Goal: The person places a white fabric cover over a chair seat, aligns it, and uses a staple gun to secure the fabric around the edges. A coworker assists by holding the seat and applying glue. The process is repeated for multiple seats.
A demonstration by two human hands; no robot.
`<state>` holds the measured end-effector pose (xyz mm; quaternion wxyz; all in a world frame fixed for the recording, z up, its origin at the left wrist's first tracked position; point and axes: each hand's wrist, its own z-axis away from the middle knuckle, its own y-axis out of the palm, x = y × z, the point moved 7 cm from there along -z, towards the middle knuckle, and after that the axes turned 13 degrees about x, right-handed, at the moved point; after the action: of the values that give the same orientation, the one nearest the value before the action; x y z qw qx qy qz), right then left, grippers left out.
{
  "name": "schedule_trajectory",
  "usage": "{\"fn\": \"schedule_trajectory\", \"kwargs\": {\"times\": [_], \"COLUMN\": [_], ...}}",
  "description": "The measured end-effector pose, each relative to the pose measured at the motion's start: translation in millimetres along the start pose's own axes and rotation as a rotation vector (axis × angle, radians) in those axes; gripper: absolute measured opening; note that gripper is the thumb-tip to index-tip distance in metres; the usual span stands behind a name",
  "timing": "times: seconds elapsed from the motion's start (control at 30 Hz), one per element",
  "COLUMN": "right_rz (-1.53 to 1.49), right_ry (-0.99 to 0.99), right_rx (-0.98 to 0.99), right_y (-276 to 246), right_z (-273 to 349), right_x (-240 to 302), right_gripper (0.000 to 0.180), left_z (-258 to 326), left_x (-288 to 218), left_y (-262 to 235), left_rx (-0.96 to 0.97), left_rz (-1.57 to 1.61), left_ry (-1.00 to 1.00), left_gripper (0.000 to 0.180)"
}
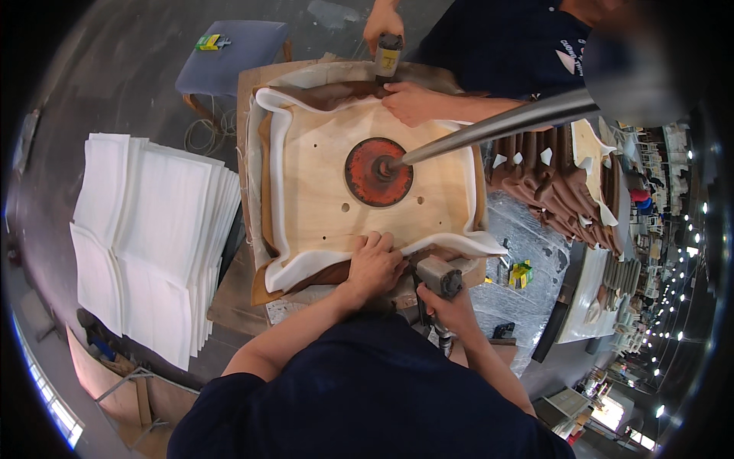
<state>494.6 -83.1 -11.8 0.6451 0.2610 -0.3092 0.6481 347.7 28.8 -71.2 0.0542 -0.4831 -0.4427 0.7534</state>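
A plywood seat panel (306, 206) lies underside up, with white padding (281, 161) and a brown cover (317, 280) turned up around its edges. My left hand (375, 264) is closed on the near edge of the brown cover, its fingers bent over the rim onto the wood. To its right, my right hand (453, 307) grips a staple gun (440, 277), whose head is close to the near edge. A red round press plate (363, 180) on a metal rod (497, 126) bears on the panel's middle.
Across the panel, a co-worker's hand (382, 23) holds another staple gun (388, 57); their other hand (413, 103) touches the far edge. White padding sheets (153, 214) are stacked at left, brown covers (547, 180) at right. A blue stool (237, 57) stands far left.
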Motion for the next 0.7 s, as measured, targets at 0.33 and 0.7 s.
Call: {"fn": "schedule_trajectory", "kwargs": {"times": [0.33, 0.7], "right_rz": [0.184, 0.179], "right_ry": [0.089, 0.126], "right_rx": [-0.011, -0.067], "right_y": [1.3, -10.2], "right_z": [-14.9, -23.4], "right_x": [6.8, 0.9], "right_gripper": [0.066, 0.043], "left_z": [2.9, 32.8], "left_x": [0.4, 3.7], "left_y": [-1.7, -27.6], "left_rx": [0.032, -0.049], "left_rz": [0.064, -0.025], "left_ry": [-0.006, 0.051], "left_gripper": [0.018, 0.035]}}
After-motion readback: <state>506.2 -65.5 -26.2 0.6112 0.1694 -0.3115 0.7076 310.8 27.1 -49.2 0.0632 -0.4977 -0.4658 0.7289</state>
